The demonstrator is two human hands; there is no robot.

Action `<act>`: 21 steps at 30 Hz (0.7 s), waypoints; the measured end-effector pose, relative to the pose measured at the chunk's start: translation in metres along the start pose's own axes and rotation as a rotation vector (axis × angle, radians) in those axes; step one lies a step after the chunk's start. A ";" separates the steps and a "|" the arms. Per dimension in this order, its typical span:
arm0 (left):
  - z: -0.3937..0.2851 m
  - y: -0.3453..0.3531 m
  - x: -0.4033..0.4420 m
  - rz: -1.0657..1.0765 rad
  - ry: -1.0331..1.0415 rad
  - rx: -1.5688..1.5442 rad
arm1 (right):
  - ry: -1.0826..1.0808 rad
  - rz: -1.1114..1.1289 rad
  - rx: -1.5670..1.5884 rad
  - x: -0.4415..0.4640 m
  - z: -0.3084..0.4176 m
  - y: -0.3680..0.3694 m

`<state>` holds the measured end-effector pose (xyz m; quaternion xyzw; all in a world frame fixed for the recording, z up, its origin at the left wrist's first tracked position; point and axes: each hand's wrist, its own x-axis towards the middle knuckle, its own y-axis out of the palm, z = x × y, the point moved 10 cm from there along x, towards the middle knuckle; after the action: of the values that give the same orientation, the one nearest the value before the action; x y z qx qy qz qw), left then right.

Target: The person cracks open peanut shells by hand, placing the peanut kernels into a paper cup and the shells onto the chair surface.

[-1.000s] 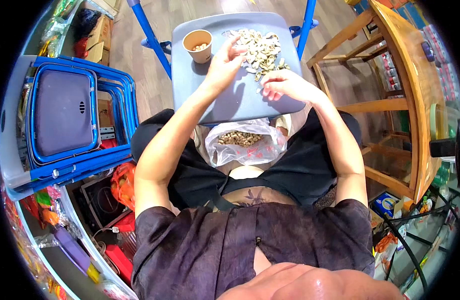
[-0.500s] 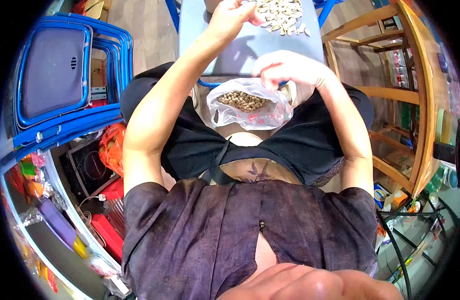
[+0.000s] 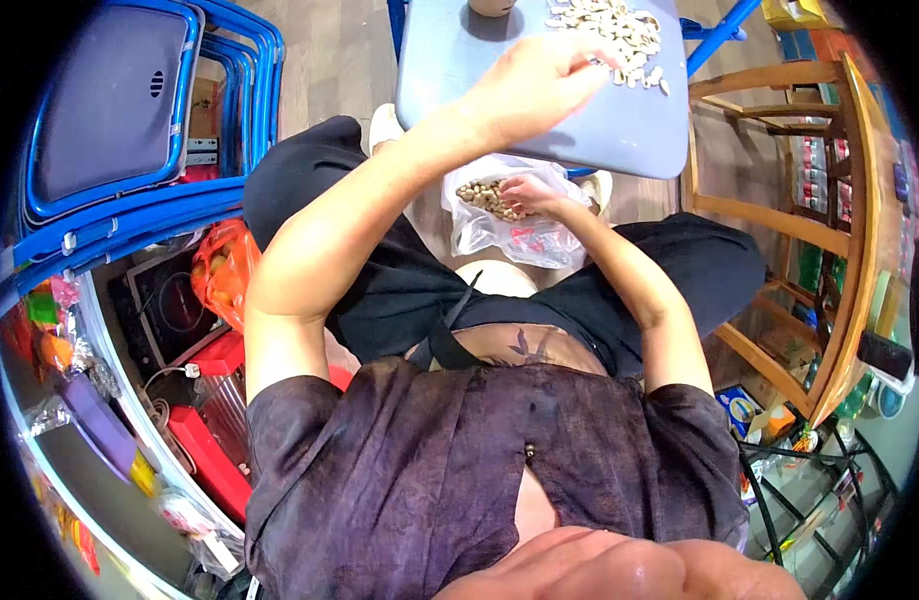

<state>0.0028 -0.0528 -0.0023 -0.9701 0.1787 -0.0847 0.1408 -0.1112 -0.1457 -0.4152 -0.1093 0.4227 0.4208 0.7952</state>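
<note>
My left hand (image 3: 545, 85) is over the grey-blue tabletop (image 3: 460, 80), its fingers curled together beside a pile of pale peanut shells (image 3: 635, 35). Whatever those fingers hold, if anything, is too small to make out. Lower down, my right hand (image 3: 533, 193) reaches into a clear plastic bag (image 3: 480, 235) with red print, between my legs. Its fingers are loosely extended and touch the unshelled peanuts (image 3: 480, 197) inside; nothing shows gripped in them.
A cup-like container (image 3: 493, 6) stands at the table's far edge. Folded blue-framed chairs (image 3: 110, 120) lean on the left, above an orange bag (image 3: 220, 275). To the right is a wooden frame (image 3: 770, 220). Shelves with packages (image 3: 105, 420) line the lower left.
My right hand has dropped from above the table's near edge into the bag of peanuts. My left hand has shifted right, to the shell pile. The view has moved slightly.
</note>
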 end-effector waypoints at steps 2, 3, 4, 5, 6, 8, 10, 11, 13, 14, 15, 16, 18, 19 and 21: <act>0.001 0.000 -0.003 -0.057 0.038 -0.097 | -0.070 -0.092 -0.536 0.001 0.023 0.014; -0.003 -0.002 -0.004 -0.073 0.065 -0.059 | -0.130 -0.103 -0.731 0.010 0.020 0.021; -0.007 -0.003 -0.005 -0.088 0.091 -0.021 | -0.192 -0.114 -0.924 0.022 0.013 0.028; -0.009 -0.007 -0.005 -0.093 0.077 -0.002 | -0.145 -0.137 -1.084 0.044 -0.005 0.032; -0.010 -0.010 -0.004 -0.093 0.066 -0.002 | -0.095 -0.248 -0.998 0.041 -0.004 0.030; -0.004 -0.017 -0.001 -0.095 -0.006 -0.061 | 0.031 -0.237 -1.042 0.041 -0.002 0.030; -0.001 -0.026 0.000 -0.113 -0.034 -0.110 | 0.089 -0.267 -1.059 0.047 -0.008 0.032; 0.001 -0.030 0.000 -0.129 -0.050 -0.156 | 0.093 -0.279 -1.066 0.047 -0.010 0.032; 0.002 -0.032 0.003 -0.107 -0.061 -0.103 | 0.102 -0.309 -1.065 0.047 -0.019 0.033; 0.001 -0.033 0.004 -0.094 -0.060 -0.053 | 0.108 -0.318 -1.056 0.045 -0.022 0.036; 0.003 -0.032 0.004 -0.074 -0.086 -0.068 | 0.111 -0.327 -1.051 0.044 -0.023 0.035; 0.006 -0.028 0.005 -0.057 -0.089 -0.034 | 0.118 -0.333 -1.050 0.044 -0.025 0.035; 0.003 -0.022 0.005 -0.092 0.020 -0.087 | 0.126 -0.338 -1.042 0.040 -0.028 0.037; 0.003 -0.017 0.004 -0.056 0.005 -0.056 | 0.130 -0.340 -1.044 0.040 -0.030 0.038; -0.008 -0.008 0.001 -0.053 0.104 0.126 | 0.137 -0.341 -1.045 0.041 -0.034 0.040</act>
<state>0.0047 -0.0478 0.0073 -0.9580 0.1541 -0.1499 0.1898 -0.1501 -0.1152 -0.4606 -0.5833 0.1845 0.4318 0.6628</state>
